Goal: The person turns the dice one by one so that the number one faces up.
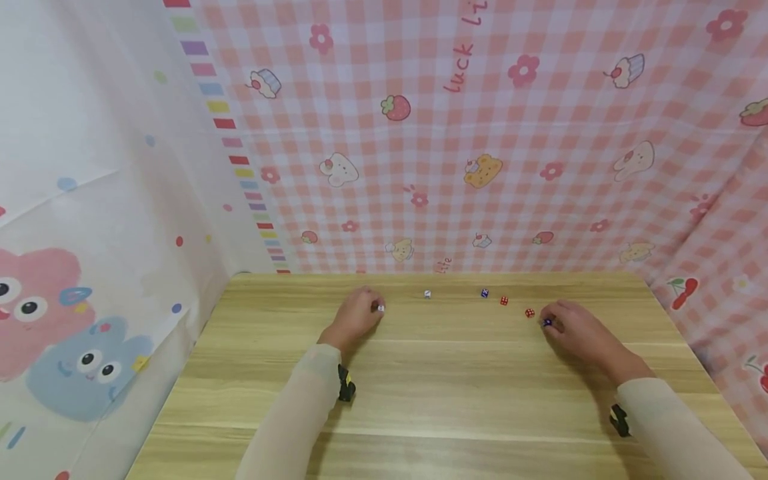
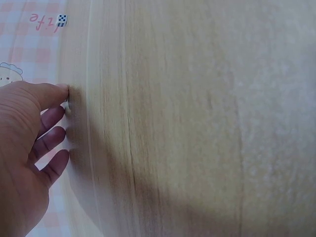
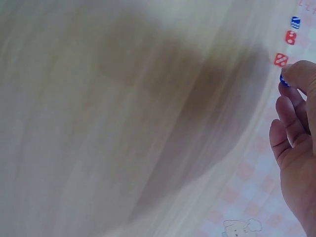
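Observation:
Toward the back left of the table, my left hand [image 1: 359, 313] pinches a white die [image 1: 381, 308] between thumb and fingertips. In the left wrist view the fingers hide nearly all of that die. On the right, my right hand [image 1: 576, 330] holds a blue die [image 3: 284, 80] between thumb and forefinger, low over the tabletop. Just beside it lies a red die [image 1: 530, 313]. A second red die [image 1: 505, 301] and another blue die [image 1: 485, 293] sit farther left. A second white die [image 1: 428, 294] lies between the two hands, nearer the left one.
The wooden table [image 1: 456, 400] ends at the back against a pink checked cloth [image 1: 432, 147]. A white printed cloth [image 1: 120, 200] hangs on the left side. Black straps with small devices [image 1: 345, 383] sit on both wrists.

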Demonstrator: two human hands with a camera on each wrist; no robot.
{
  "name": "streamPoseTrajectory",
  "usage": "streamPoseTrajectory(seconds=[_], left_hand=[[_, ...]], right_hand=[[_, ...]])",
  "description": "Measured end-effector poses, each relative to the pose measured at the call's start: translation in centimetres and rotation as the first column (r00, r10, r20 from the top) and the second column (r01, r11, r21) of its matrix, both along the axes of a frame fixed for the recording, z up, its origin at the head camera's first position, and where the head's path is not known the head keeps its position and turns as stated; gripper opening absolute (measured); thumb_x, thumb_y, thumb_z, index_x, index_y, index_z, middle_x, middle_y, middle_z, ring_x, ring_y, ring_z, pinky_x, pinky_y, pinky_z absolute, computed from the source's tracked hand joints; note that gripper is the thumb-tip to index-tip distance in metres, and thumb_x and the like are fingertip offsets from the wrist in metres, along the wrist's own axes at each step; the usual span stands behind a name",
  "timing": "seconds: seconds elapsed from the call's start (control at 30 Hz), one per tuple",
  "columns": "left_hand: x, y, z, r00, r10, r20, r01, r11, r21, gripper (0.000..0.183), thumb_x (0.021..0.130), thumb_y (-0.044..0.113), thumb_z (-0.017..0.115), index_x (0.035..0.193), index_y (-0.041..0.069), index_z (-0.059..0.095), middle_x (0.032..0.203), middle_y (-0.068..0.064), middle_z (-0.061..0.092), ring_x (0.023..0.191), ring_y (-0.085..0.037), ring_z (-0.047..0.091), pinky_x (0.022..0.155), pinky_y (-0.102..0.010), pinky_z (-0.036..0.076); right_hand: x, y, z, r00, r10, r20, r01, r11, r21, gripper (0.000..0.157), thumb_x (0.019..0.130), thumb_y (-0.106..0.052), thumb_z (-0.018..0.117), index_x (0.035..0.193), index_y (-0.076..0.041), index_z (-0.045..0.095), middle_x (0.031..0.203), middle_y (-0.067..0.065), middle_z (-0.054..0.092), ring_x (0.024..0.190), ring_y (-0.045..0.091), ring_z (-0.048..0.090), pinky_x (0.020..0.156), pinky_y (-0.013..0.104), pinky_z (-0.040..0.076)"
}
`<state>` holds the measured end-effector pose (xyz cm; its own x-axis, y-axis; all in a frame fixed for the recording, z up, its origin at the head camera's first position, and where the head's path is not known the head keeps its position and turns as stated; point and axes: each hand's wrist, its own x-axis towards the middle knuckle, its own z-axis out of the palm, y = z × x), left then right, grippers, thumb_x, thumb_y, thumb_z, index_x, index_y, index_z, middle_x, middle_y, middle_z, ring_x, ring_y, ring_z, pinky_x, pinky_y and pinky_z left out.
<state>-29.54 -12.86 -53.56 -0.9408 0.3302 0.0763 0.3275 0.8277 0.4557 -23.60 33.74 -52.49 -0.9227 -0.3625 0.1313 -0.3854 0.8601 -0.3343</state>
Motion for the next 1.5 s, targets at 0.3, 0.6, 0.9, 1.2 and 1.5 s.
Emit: streamPoseTrajectory(seconds=[0.3, 0.6, 0.9, 1.2, 1.5], left_hand=[[-0.1, 0.0, 0.0, 1.0, 0.001, 0.001, -0.001, 1.0, 0.001, 0.005, 0.094, 0.012, 0.074, 0.098, 0.01, 0.075, 0.109, -0.007, 0.069, 0.106, -0.025, 0.063, 0.096, -0.042, 0.053], [-0.1, -0.1, -0.2, 1.0, -0.009, -0.014, 0.009, 1.0, 0.001, 0.005, 0.094, 0.012, 0.074, 0.098, 0.01, 0.076, 0.107, -0.007, 0.069, 0.104, -0.025, 0.063, 0.095, -0.042, 0.054], [-0.3, -0.1, -0.4, 1.0, -0.013, -0.003, 0.013, 1.0, -0.006, 0.005, 0.094, 0.013, 0.074, 0.099, 0.01, 0.075, 0.105, -0.005, 0.067, 0.099, -0.022, 0.06, 0.092, -0.04, 0.053], [-0.4, -0.1, -0.5, 1.0, -0.013, -0.006, 0.013, 1.0, -0.004, 0.006, 0.093, 0.013, 0.075, 0.098, 0.01, 0.076, 0.104, -0.006, 0.067, 0.097, -0.022, 0.061, 0.091, -0.04, 0.054], [-0.4, -0.2, -0.6, 1.0, -0.01, -0.011, 0.01, 1.0, 0.001, 0.006, 0.093, 0.013, 0.075, 0.099, 0.011, 0.075, 0.104, -0.005, 0.067, 0.098, -0.021, 0.061, 0.092, -0.04, 0.054]], right_hand=[[-0.2, -3.0, 1.4, 0.999, 0.018, -0.029, -0.018, 1.0, 0.001, 0.013, 0.093, -0.007, 0.071, 0.105, -0.002, 0.07, 0.102, 0.012, 0.07, 0.092, 0.028, 0.065, 0.084, 0.051, 0.057], [-1.1, -5.8, 1.5, 0.999, 0.053, -0.011, -0.053, 0.998, -0.024, 0.015, 0.093, -0.008, 0.072, 0.108, -0.004, 0.071, 0.103, 0.009, 0.068, 0.091, 0.023, 0.063, 0.083, 0.048, 0.057], [-2.1, -8.1, 1.2, 0.988, 0.142, -0.056, -0.144, 0.989, -0.028, 0.014, 0.091, -0.004, 0.074, 0.104, -0.003, 0.071, 0.103, 0.009, 0.069, 0.096, 0.027, 0.065, 0.085, 0.047, 0.058], [-3.2, -10.3, 0.3, 0.98, 0.192, -0.046, -0.193, 0.98, -0.037, 0.01, 0.09, -0.004, 0.074, 0.098, -0.007, 0.07, 0.096, 0.005, 0.065, 0.089, 0.019, 0.06, 0.079, 0.041, 0.056], [-3.5, -12.6, 0.2, 0.977, 0.209, -0.043, -0.211, 0.977, -0.044, 0.01, 0.091, -0.006, 0.075, 0.099, -0.009, 0.07, 0.098, 0.002, 0.064, 0.092, 0.017, 0.059, 0.081, 0.039, 0.056]])
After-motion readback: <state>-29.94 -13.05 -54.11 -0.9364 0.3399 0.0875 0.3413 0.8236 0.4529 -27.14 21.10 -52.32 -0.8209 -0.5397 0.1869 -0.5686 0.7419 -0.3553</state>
